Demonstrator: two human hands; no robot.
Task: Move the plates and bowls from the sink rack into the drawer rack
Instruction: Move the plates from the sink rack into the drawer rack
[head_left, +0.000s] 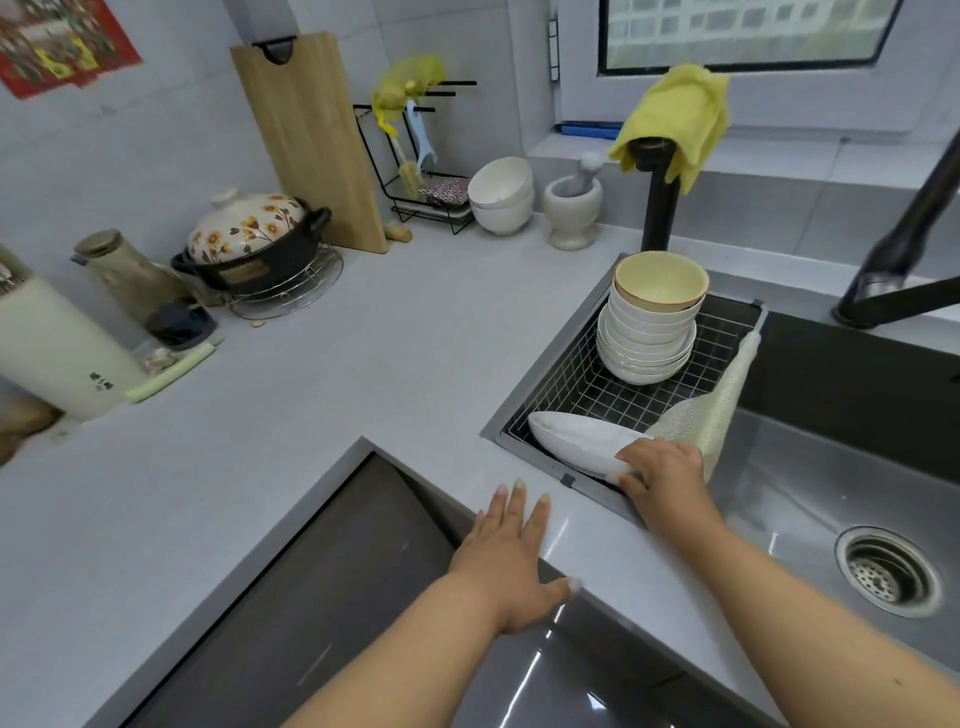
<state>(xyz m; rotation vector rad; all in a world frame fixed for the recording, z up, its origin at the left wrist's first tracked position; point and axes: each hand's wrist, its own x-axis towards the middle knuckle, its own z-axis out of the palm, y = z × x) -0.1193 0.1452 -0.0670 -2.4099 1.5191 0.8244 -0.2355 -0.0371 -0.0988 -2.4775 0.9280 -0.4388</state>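
Gripping a white plate (582, 439) at the near edge of the sink rack (639, 395), her right hand (662, 475) begins pickup; left hand (511, 551), fingers (519, 501) spread, rests on the worktop (311, 389). Next, probably lift clear toward the drawer.

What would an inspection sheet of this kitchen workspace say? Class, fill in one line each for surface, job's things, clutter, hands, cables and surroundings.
Surface: grey countertop, bare in the middle.
Job's things: white plate tilted at the near edge of the sink rack; bowl stack upright in the rack, yellow-lined bowl on top.
Clutter: cutting board, flowered pot, mortar and pestle, two white bowls by the wall.
Hands: right hand grips the plate's rim; left hand flat on the counter edge.
Cables: nothing seen.
Surroundings: sink, black tap with yellow cloth, window, tiled wall.
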